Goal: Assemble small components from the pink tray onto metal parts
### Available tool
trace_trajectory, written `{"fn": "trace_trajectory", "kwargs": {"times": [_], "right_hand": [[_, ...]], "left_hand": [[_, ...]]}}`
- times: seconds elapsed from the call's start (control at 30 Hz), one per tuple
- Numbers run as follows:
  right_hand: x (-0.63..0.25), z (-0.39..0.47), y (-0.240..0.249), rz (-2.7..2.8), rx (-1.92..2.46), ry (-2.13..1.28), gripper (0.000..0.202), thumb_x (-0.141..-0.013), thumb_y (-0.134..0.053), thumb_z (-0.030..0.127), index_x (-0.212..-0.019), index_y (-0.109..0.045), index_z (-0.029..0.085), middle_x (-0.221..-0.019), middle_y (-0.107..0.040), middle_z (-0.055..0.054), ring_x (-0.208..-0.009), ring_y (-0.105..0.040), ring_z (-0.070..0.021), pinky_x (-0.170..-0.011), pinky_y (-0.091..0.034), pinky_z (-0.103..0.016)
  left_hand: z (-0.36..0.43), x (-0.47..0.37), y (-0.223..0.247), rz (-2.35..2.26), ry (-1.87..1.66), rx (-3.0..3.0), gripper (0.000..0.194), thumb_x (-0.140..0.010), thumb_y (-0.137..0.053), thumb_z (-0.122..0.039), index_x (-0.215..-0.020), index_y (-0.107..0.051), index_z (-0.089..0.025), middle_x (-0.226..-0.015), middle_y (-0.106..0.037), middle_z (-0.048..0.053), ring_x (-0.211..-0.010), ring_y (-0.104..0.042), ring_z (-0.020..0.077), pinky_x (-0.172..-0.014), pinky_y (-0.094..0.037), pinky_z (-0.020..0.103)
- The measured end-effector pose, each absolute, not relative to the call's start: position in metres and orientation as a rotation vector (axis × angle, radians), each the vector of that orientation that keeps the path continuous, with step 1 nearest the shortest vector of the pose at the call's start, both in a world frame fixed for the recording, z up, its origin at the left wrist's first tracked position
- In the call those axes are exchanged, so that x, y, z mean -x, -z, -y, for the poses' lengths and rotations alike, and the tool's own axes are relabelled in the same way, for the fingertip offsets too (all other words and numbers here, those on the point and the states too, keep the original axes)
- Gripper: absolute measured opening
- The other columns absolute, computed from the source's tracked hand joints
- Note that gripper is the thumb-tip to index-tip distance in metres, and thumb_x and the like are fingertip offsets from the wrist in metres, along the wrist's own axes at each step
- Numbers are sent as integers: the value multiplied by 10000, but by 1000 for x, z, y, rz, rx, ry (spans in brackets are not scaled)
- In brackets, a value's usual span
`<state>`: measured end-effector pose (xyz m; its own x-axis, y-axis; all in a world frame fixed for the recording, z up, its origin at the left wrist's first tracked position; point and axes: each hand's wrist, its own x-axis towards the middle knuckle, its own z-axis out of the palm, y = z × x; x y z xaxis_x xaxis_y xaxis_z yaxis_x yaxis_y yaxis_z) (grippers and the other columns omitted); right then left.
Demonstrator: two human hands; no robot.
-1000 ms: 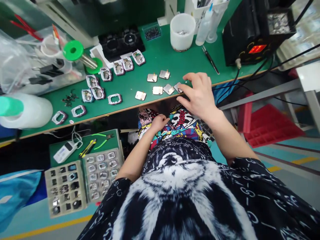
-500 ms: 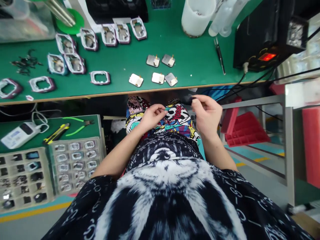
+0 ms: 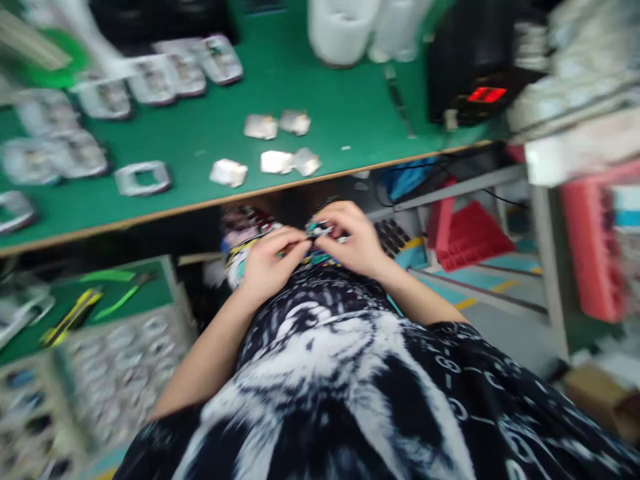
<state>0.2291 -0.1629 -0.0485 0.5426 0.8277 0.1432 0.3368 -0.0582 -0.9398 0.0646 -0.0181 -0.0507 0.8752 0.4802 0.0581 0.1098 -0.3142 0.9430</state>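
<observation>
Over my lap, just below the bench edge, my two hands are close together with their fingertips almost meeting. My left hand [image 3: 273, 261] is pinched, thumb against the fingers. My right hand [image 3: 353, 239] is closed the same way, fingers curled toward the left one. A small dark bit seems to lie between the fingertips, too small and blurred to name. Behind the hands is the patterned cloth of the trousers [image 3: 243, 223]. Nearest on the bench lie several small silvery rectangular parts [image 3: 277, 162], shaped like little screens.
The green bench [image 3: 200, 140] carries several pale watch-like case frames [image 3: 143, 178], tweezers [image 3: 399, 100], a white tub [image 3: 343, 30] and a black box with a red display [image 3: 487, 95]. Lower left are a yellow cutter [image 3: 73, 317], green-handled pliers [image 3: 123, 297] and a parts tray [image 3: 125, 373]. Red trays [image 3: 475, 237] stand right.
My right hand has moved left, from beside the lap to my left hand, and their fingertips now come together. The view has swung right and is blurred.
</observation>
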Motion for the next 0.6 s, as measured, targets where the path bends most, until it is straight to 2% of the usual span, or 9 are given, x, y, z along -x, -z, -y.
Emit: {"fn": "trace_trajectory", "kwargs": {"times": [0.07,0.13,0.2,0.27,0.33,0.4,0.47,0.53,0.6], "right_hand": [[-232,173,43,1339,1686,-432,61,-1055,-724,259,-1072,-759,212,-1177,-720,-73,-1158,-659,-207,-1060,-538,-369],[-241,183,41,1597,1770,-410,99,-1107,-648,201,-1051,-729,194,-1200,-714,-72,-1203,-626,-187,-1134,-476,-350],[-254,197,39,1750,1880,-428,140,-1128,-586,157,-1086,-717,181,-1238,-705,-76,-1207,-603,-180,-1157,-438,-330],[-267,219,34,1772,2007,-433,162,-1119,-563,124,-1098,-718,169,-1223,-703,-82,-1184,-598,-192,-1143,-432,-332],[-280,253,23,1648,2153,-370,146,-1082,-591,113,-1042,-721,165,-1160,-707,-87,-1147,-609,-216,-1104,-451,-362],[-299,298,8,1410,2264,-203,118,-1038,-635,129,-966,-718,173,-1089,-716,-83,-1109,-629,-238,-1064,-473,-402],[-325,355,-8,1099,2287,63,103,-1007,-662,161,-927,-722,187,-1048,-734,-68,-1080,-654,-243,-1049,-493,-425],[-354,419,-26,749,2325,301,59,-927,-713,164,-900,-752,199,-1028,-745,-50,-1014,-680,-231,-978,-532,-399],[-386,488,-43,404,2390,428,35,-866,-744,179,-887,-772,181,-949,-747,-40,-889,-692,-210,-838,-565,-343]], "left_hand": [[23,-63,47,-362,-337,-2056,122,-1027,-700,-336,-1028,-800,-267,-1042,-799,19,-956,-740,204,-912,-571,338],[23,-67,50,-292,-310,-2194,108,-1025,-685,-365,-1080,-775,-346,-1102,-796,-9,-1002,-755,240,-961,-571,387],[24,-79,59,-167,-291,-2262,110,-1002,-693,-420,-1100,-743,-427,-1099,-785,-40,-984,-759,267,-961,-567,419],[25,-94,73,-64,-241,-2281,140,-988,-692,-477,-1118,-729,-437,-1113,-777,-38,-986,-759,277,-942,-560,415],[20,-109,96,-82,-163,-2286,205,-989,-659,-534,-1104,-736,-382,-1149,-775,-8,-1038,-757,282,-958,-547,399],[3,-121,128,-287,7,-2319,318,-984,-598,-591,-1059,-747,-321,-1133,-784,29,-1056,-753,299,-942,-541,390],[-21,-130,166,-600,375,-2372,426,-949,-546,-642,-1054,-760,-288,-1027,-797,63,-971,-748,331,-801,-531,371],[-43,-136,200,-748,736,-2386,475,-894,-557,-649,-1040,-773,-252,-949,-794,105,-920,-733,367,-700,-485,346],[-56,-140,223,-746,873,-2381,451,-837,-604,-608,-1033,-783,-244,-933,-795,117,-926,-725,381,-673,-456,322]]}}
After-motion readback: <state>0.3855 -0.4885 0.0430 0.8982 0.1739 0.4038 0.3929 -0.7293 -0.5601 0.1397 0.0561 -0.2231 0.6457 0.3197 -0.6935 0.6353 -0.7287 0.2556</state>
